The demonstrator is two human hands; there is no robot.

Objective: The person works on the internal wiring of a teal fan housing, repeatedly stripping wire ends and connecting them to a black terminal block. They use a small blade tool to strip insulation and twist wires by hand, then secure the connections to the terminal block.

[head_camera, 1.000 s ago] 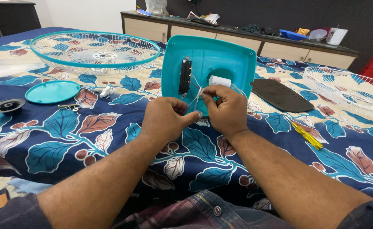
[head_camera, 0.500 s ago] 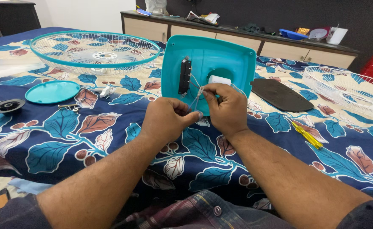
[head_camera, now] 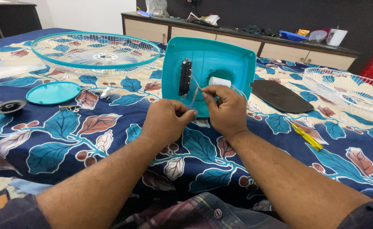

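Pinching thin pale wires: left hand and right hand, fingertips pressed together on the strands, just in front of a teal fan base standing tilted on the leaf-patterned bed cover; black switch block and white capacitor mounted on the base; teal fan guard far left; teal round cap beside it; yellow screwdriver right; white wire guard far right.

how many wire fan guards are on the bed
2. One teal-rimmed wire guard lies at the far left, beyond the left hand. One white wire guard lies at the far right, cut off by the frame edge. Others may sit out of view.
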